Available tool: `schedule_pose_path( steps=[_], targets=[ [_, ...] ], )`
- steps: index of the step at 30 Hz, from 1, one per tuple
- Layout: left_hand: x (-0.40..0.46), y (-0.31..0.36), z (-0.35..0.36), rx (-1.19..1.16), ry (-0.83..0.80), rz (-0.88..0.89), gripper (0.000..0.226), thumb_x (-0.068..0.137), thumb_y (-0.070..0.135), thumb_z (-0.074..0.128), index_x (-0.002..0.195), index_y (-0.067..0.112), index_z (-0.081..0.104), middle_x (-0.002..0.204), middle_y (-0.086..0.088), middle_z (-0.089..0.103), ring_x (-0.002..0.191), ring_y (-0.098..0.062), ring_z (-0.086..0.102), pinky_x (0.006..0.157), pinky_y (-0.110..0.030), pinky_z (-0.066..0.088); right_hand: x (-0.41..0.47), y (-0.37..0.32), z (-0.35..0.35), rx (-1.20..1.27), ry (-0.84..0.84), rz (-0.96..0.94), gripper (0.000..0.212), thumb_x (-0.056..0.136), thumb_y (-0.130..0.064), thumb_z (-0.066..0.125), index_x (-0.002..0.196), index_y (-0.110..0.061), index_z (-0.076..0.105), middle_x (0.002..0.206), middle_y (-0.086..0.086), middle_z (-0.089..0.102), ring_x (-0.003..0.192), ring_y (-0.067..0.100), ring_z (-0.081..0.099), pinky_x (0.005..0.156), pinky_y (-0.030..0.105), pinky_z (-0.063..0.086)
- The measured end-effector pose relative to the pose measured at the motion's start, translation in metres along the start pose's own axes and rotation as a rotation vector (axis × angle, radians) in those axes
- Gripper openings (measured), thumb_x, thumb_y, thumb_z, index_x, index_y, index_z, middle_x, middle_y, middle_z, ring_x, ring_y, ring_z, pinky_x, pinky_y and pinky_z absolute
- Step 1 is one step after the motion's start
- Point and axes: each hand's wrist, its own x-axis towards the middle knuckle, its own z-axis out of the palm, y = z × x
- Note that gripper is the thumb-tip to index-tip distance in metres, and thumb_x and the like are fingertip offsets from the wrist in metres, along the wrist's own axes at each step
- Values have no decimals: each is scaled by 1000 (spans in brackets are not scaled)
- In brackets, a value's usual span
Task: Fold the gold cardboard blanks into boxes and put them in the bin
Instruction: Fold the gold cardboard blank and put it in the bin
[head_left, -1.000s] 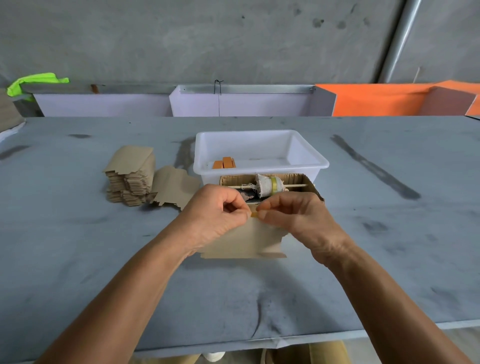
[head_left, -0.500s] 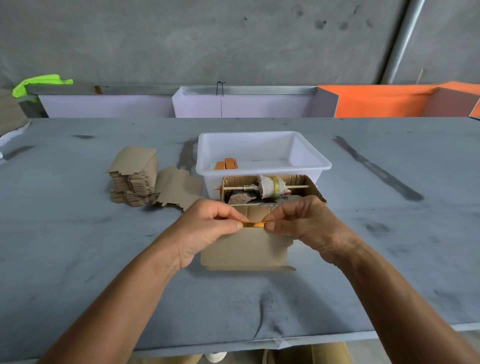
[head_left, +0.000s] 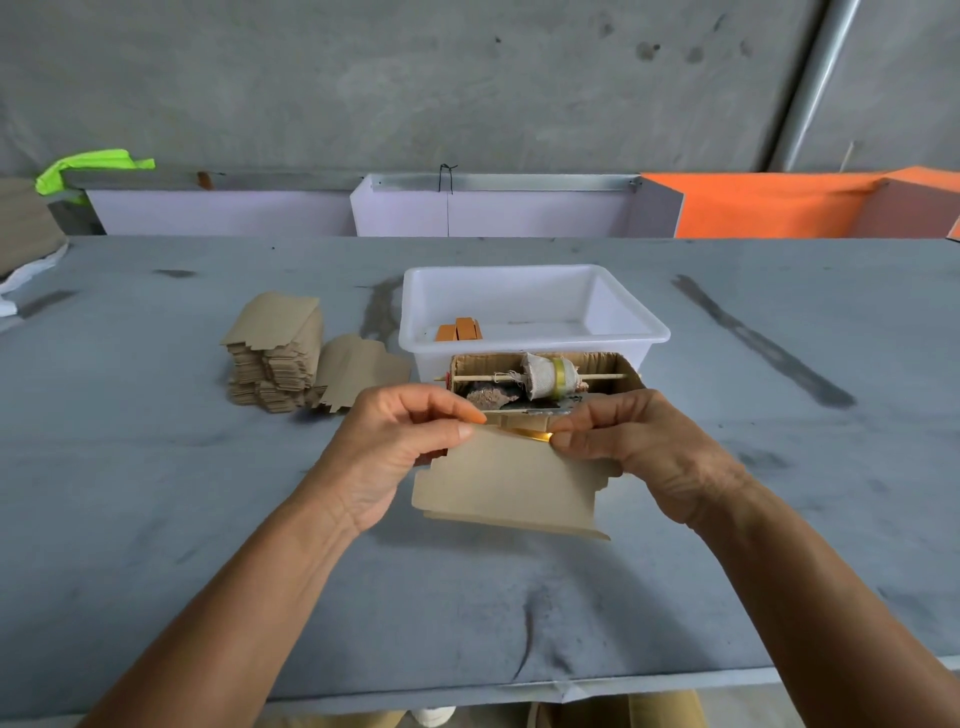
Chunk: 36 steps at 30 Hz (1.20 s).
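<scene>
Both hands hold one flat cardboard blank (head_left: 506, 486) above the table, its brown back towards me and a thin gold strip showing at its top edge. My left hand (head_left: 387, 452) pinches the top left corner between thumb and fingers. My right hand (head_left: 636, 447) pinches the top right corner the same way. Behind them stands the white plastic bin (head_left: 530, 338) with two folded orange-gold boxes (head_left: 460, 330) inside at its left. A stack of blanks (head_left: 275, 358) lies on the table to the left, with one loose blank (head_left: 358, 371) leaning beside it.
An open cardboard box (head_left: 540, 382) with a stick, a cloth-wrapped spool and scraps sits just in front of the bin. White and orange panels (head_left: 493, 210) line the far table edge. The near table edge (head_left: 519, 691) runs below my forearms.
The blank has risen and come toward me, and its top edge has opened so the gold strip shows wider. My hands have spread slightly apart along that edge.
</scene>
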Motion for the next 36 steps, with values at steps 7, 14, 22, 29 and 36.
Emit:
schedule_pose_path(
  steps=[7, 14, 22, 29, 36],
  targets=[
    [5, -6, 2, 73, -3, -82, 38, 77, -11, 57, 55, 17, 71, 54, 4, 58, 52, -6, 48, 48, -15, 39, 2, 0, 3, -8, 16, 17, 9, 77, 5, 68, 71, -1, 70, 56, 3, 62, 45, 8, 48, 41, 16, 37],
    [13, -6, 6, 258, 53, -100, 19, 66, 9, 82, 59, 11, 64, 51, 2, 59, 48, -6, 52, 46, -16, 42, 3, 0, 7, -62, 24, 7, 18, 79, 5, 68, 65, -7, 69, 54, 0, 60, 43, 5, 47, 42, 17, 37],
    [16, -7, 3, 175, 22, -173, 25, 70, -12, 73, 76, 5, 58, 52, -2, 64, 47, -9, 59, 45, -20, 48, 2, 5, -3, -24, 10, 32, 32, 77, 13, 65, 66, -15, 75, 54, -6, 65, 45, -2, 50, 42, 12, 38],
    [14, -12, -3, 126, 30, -208, 19, 78, -10, 67, 78, 9, 62, 59, -1, 68, 52, -8, 61, 49, -20, 50, 3, 8, -9, -15, 50, 120, 25, 76, 11, 67, 81, -13, 75, 59, -2, 66, 52, 5, 56, 51, 17, 43],
    [3, -16, -2, -17, -111, -198, 34, 74, 6, 72, 105, 20, 68, 72, -4, 66, 64, -10, 63, 54, -21, 49, 3, 3, -13, 33, 148, 187, 16, 76, 5, 70, 82, -9, 74, 68, 2, 69, 54, 9, 62, 49, 21, 52]
  ],
)
